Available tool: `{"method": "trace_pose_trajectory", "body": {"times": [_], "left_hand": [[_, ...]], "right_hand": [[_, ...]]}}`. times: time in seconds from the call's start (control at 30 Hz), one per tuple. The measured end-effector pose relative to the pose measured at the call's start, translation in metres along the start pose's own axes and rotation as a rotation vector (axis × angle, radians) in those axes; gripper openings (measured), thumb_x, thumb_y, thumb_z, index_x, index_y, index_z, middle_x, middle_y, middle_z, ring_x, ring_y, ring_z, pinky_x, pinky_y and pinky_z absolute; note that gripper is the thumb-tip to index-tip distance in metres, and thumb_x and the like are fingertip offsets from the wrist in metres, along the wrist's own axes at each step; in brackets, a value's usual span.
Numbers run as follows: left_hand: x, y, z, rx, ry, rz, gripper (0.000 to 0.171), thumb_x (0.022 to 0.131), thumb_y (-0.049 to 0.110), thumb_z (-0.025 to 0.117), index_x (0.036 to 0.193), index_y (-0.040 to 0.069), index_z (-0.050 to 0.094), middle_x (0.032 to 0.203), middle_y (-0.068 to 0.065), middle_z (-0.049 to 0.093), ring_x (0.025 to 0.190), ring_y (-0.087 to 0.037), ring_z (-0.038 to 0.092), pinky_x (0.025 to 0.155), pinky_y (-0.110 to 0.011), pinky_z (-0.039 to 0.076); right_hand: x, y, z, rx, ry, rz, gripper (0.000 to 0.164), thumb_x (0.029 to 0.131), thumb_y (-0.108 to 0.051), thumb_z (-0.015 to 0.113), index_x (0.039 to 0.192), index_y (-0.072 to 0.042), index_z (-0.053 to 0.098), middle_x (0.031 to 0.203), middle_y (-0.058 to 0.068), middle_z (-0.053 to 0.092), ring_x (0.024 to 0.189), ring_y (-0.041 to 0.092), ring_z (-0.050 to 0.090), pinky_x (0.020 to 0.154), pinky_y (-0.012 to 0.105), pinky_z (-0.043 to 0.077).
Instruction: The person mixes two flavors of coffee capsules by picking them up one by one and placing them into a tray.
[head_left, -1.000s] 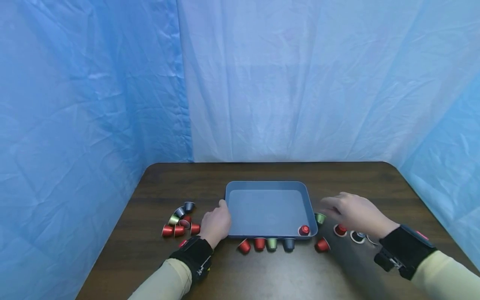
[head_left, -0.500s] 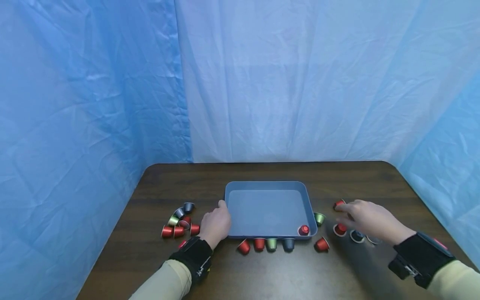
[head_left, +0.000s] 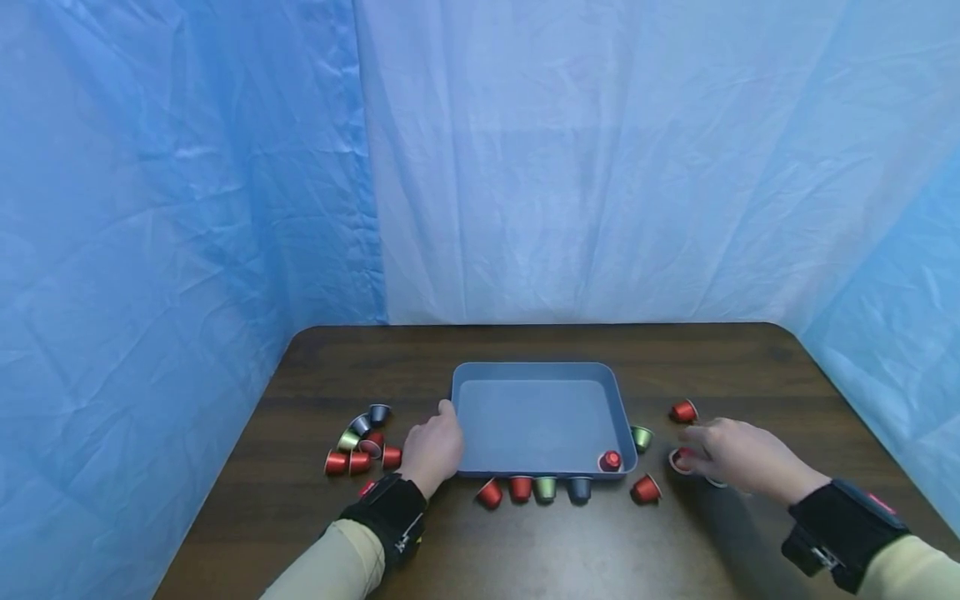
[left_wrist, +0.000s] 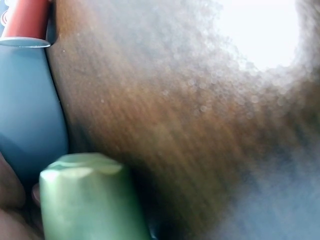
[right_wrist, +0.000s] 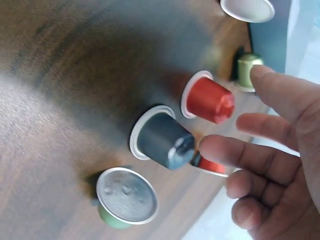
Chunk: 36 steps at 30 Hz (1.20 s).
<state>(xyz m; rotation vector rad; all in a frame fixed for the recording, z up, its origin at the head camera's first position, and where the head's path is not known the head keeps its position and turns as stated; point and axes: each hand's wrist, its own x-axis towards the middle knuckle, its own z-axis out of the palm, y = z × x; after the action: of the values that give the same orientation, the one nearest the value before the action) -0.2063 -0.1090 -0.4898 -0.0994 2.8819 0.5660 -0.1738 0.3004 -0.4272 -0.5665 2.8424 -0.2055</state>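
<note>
My left hand (head_left: 432,447) grips the left wall of a grey-blue tray (head_left: 619,408); its fingers are partly hidden. In the left wrist view, a green coffee capsule (left_wrist: 90,200) lies close beside those fingers. A red capsule (head_left: 611,460) stands in the tray's near right corner. My right hand (head_left: 738,454) is right of the tray, fingers loosely bent, holding nothing. In the right wrist view, its fingertips spread close to a red capsule (right_wrist: 207,99) and a dark capsule (right_wrist: 162,137), both standing lid down. A tilted green capsule (right_wrist: 127,197) shows its silver lid.
Several red, green and dark capsules (head_left: 358,462) cluster at the left. A row of capsules (head_left: 545,489) lies along the tray's near edge. Others are a green capsule (head_left: 641,438) by the right wall, a red capsule (head_left: 646,490) nearer, and another red capsule (head_left: 683,411) farther back.
My right hand moved right, touched the far red capsule, then came back nearer over the other red capsule, leaving the far one on the table. My left hand has stayed at the tray.
</note>
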Motion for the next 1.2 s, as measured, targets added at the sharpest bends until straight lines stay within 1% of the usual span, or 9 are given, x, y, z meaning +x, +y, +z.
{"method": "trace_pose_trajectory", "body": {"times": [0.07, 0.1, 0.27, 0.4, 0.5, 0.7, 0.87, 1.1, 1.2], "left_hand": [[0.000, 0.000, 0.000, 0.002, 0.001, 0.002, 0.034, 0.103, 0.023, 0.061, 0.125, 0.002, 0.045, 0.089, -0.015, 0.065, 0.083, -0.034, 0.065, 0.080, -0.050, 0.054], [0.001, 0.000, 0.000, 0.005, 0.000, 0.002, 0.033, 0.103, 0.023, 0.061, 0.124, 0.002, 0.045, 0.088, -0.014, 0.065, 0.082, -0.033, 0.065, 0.079, -0.050, 0.054], [0.000, 0.000, -0.001, 0.002, 0.003, 0.006, 0.030, 0.103, 0.022, 0.061, 0.120, 0.003, 0.045, 0.084, -0.013, 0.063, 0.078, -0.031, 0.063, 0.075, -0.047, 0.053], [-0.001, 0.000, -0.001, 0.004, 0.012, 0.023, 0.028, 0.103, 0.020, 0.061, 0.118, 0.003, 0.045, 0.081, -0.012, 0.061, 0.075, -0.030, 0.063, 0.072, -0.046, 0.052], [-0.001, 0.000, -0.001, 0.003, 0.015, 0.030, 0.029, 0.103, 0.020, 0.062, 0.118, 0.003, 0.045, 0.080, -0.012, 0.060, 0.074, -0.029, 0.062, 0.071, -0.045, 0.053], [-0.002, 0.000, -0.001, -0.010, 0.009, 0.015, 0.029, 0.104, 0.022, 0.060, 0.120, 0.004, 0.045, 0.082, -0.012, 0.061, 0.074, -0.030, 0.062, 0.071, -0.044, 0.053], [-0.001, 0.000, -0.002, -0.022, 0.001, -0.004, 0.029, 0.104, 0.024, 0.061, 0.120, 0.006, 0.045, 0.083, -0.011, 0.061, 0.074, -0.029, 0.062, 0.071, -0.043, 0.053], [-0.001, 0.000, -0.002, 0.011, 0.009, 0.027, 0.032, 0.103, 0.023, 0.062, 0.121, 0.003, 0.045, 0.081, -0.011, 0.061, 0.072, -0.028, 0.063, 0.072, -0.044, 0.054], [-0.002, 0.001, -0.003, 0.015, 0.004, 0.026, 0.035, 0.102, 0.023, 0.063, 0.124, 0.002, 0.045, 0.082, -0.012, 0.062, 0.073, -0.028, 0.063, 0.074, -0.045, 0.054]], "right_hand": [[0.001, 0.000, 0.004, 0.006, -0.002, -0.006, 0.030, 0.086, -0.030, 0.082, 0.107, -0.010, 0.076, 0.067, -0.013, 0.056, 0.056, 0.004, 0.048, 0.053, 0.025, 0.041], [0.001, 0.001, 0.006, 0.004, 0.000, -0.010, 0.028, 0.085, -0.029, 0.082, 0.105, -0.011, 0.075, 0.066, -0.013, 0.055, 0.056, 0.003, 0.047, 0.052, 0.024, 0.041], [0.004, 0.004, 0.012, -0.035, 0.019, -0.063, 0.019, 0.084, -0.024, 0.084, 0.097, -0.015, 0.074, 0.069, -0.015, 0.058, 0.057, 0.000, 0.047, 0.054, 0.024, 0.044], [0.007, 0.005, 0.016, -0.057, 0.026, -0.078, 0.020, 0.081, -0.021, 0.086, 0.095, -0.016, 0.074, 0.073, -0.014, 0.063, 0.061, 0.000, 0.052, 0.059, 0.026, 0.051], [0.008, 0.005, 0.020, -0.056, 0.024, -0.080, 0.021, 0.081, -0.021, 0.087, 0.096, -0.016, 0.074, 0.075, -0.013, 0.063, 0.064, 0.001, 0.054, 0.062, 0.028, 0.053], [0.010, 0.006, 0.024, -0.053, 0.028, -0.087, 0.019, 0.082, -0.019, 0.086, 0.094, -0.016, 0.072, 0.075, -0.012, 0.061, 0.066, 0.002, 0.051, 0.062, 0.028, 0.052], [0.012, 0.004, 0.024, -0.039, 0.015, -0.081, 0.018, 0.082, -0.017, 0.085, 0.093, -0.015, 0.071, 0.075, -0.012, 0.061, 0.065, 0.002, 0.051, 0.061, 0.027, 0.051], [0.012, 0.004, 0.024, -0.014, 0.013, -0.073, 0.018, 0.082, -0.015, 0.085, 0.091, -0.013, 0.070, 0.072, -0.011, 0.059, 0.063, 0.002, 0.050, 0.059, 0.025, 0.049], [0.012, 0.004, 0.024, -0.005, 0.012, -0.082, 0.017, 0.082, -0.015, 0.085, 0.090, -0.013, 0.069, 0.072, -0.011, 0.058, 0.062, 0.001, 0.050, 0.058, 0.023, 0.049]]}}
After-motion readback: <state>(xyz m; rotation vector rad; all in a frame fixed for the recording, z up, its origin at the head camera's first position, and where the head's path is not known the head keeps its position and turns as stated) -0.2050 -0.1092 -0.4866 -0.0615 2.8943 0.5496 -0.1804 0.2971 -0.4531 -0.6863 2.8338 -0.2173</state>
